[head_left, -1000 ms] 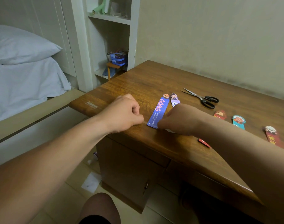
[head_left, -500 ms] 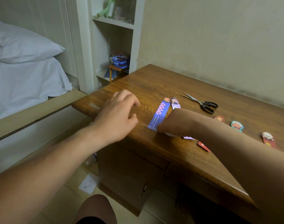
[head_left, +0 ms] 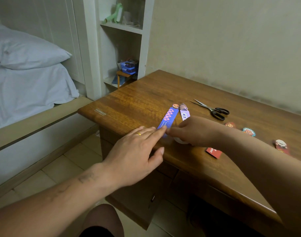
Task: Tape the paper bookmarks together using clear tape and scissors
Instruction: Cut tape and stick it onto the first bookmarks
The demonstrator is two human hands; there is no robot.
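A blue bookmark (head_left: 167, 117) and a pale purple bookmark (head_left: 185, 114) lie side by side on the wooden desk (head_left: 146, 96). My left hand (head_left: 137, 151) is flat with straight fingers, and its index fingertip presses the blue bookmark's near end. My right hand (head_left: 196, 130) is curled over a clear tape roll (head_left: 181, 141) at the bookmarks' near ends and hides most of the purple one. Its fingertips nearly meet my left index finger. Black-handled scissors (head_left: 214, 111) lie apart behind my right hand.
Several more bookmarks lie to the right: a red one (head_left: 214, 152) by my right forearm, a teal-edged one (head_left: 248, 131) and a white-topped one (head_left: 281, 146). The desk's front edge runs just below my hands. A bed (head_left: 26, 91) and white shelf (head_left: 122, 48) stand to the left.
My left hand opened from a fist beside the blue bookmark and came down with straight fingers onto its near end. My right hand stayed over the tape roll.
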